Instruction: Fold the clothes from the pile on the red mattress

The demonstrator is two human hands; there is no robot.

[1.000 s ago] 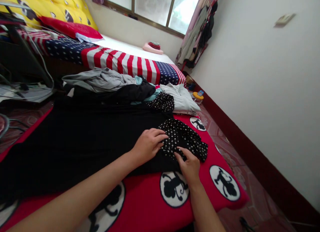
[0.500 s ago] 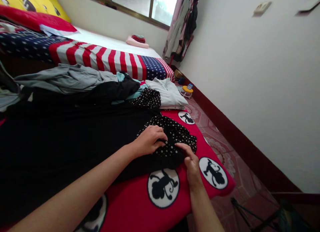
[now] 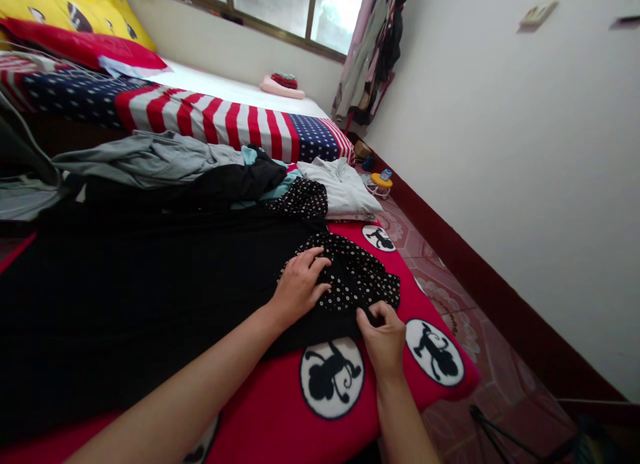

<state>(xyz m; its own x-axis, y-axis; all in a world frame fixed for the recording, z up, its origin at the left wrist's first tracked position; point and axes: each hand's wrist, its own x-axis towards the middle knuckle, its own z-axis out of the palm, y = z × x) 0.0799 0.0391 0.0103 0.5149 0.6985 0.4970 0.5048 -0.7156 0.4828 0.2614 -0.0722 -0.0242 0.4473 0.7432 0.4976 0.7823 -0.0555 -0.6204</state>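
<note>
A long black garment (image 3: 165, 284) with white-dotted sections lies spread over a red cloth (image 3: 260, 411) printed with monkey figures in white circles. My left hand (image 3: 299, 284) rests on the near dotted section (image 3: 360, 277), its fingers spread and slightly curled. At the lower right edge of the garment, my right hand (image 3: 384, 334) pinches the black fabric between thumb and fingers. A second dotted section (image 3: 305, 196) sits farther back, beside a folded pale shirt (image 3: 343, 187).
Grey clothes (image 3: 155, 159) and a black garment (image 3: 240, 182) are heaped behind. Beyond them stands a bed with a flag-patterned cover (image 3: 200, 121). A white wall (image 3: 500, 171) rises at right; a small yellow-topped stool (image 3: 381, 181) stands on the tiled floor.
My right hand has moved slightly down and closed on the garment's edge. The fingers of my left hand have spread out over the dotted fabric, which now lies flatter.
</note>
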